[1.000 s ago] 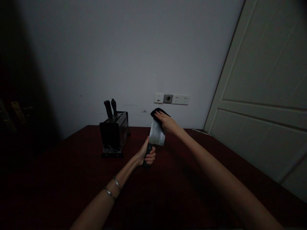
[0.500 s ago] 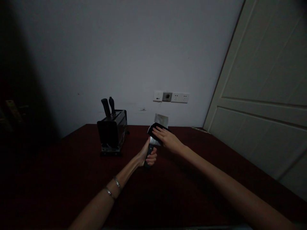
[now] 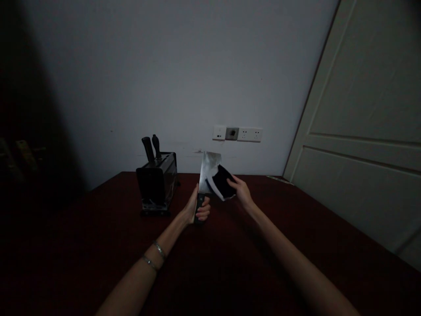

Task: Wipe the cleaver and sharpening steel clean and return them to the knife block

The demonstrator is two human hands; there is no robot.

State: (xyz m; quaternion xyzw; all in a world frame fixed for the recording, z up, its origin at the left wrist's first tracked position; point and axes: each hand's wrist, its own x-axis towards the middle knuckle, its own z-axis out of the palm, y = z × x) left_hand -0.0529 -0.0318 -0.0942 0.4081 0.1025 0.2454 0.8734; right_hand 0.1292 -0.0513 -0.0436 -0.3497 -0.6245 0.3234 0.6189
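My left hand (image 3: 198, 209) is closed round the black handle of a broad cleaver (image 3: 208, 170), holding it upright above the dark red table (image 3: 230, 254). Its shiny blade points up. My right hand (image 3: 242, 192) presses a black cloth (image 3: 222, 182) against the right side of the blade, fingers closed on the cloth. The cloth covers the blade's lower right part.
A black knife block (image 3: 156, 182) with two dark handles sticking up stands on the table at the left, near the white wall. A row of wall sockets (image 3: 237, 134) sits behind the cleaver. A pale door (image 3: 362, 131) fills the right side. The left edge is in deep shadow.
The right hand slid the cloth from the top of the blade down towards the handle, then came round to the blade's right side. The cleaver has turned slightly and sits more upright.
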